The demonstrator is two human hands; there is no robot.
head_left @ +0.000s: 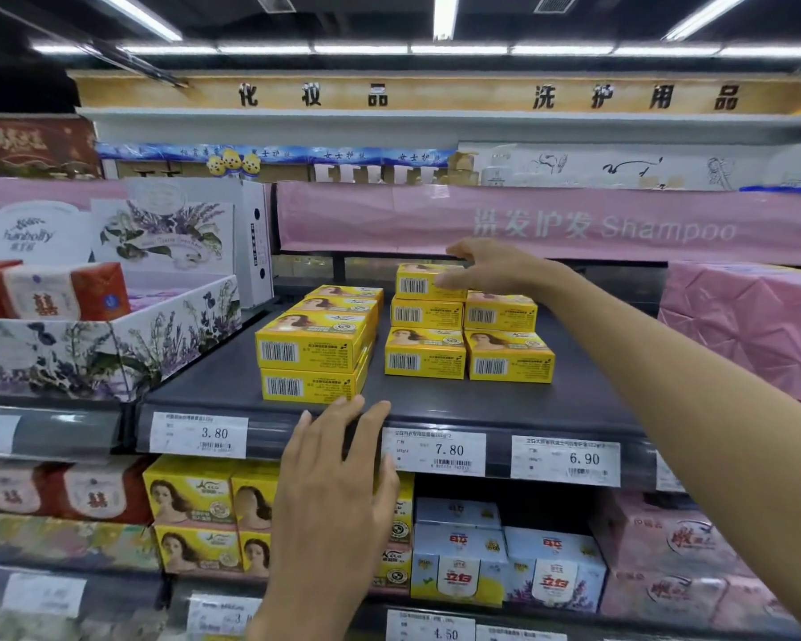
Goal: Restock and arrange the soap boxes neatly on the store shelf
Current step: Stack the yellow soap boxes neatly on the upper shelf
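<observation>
Yellow soap boxes stand on a dark shelf. At the left a front stack is two high, with more boxes behind it. To the right, single boxes sit in two columns. On the rear box of the left column lies a top box. My right hand reaches in from the right and grips that top box, thumb on its front face and fingers over its top. My left hand is held flat with straight fingers, and its fingertips touch the shelf's front edge just below the left stack.
A floral display tray with red-and-white packs borders the shelf on the left. Pink wrapped packages border it on the right. A pink shampoo banner hangs low over the shelf. More yellow boxes and blue-white boxes fill the shelf below.
</observation>
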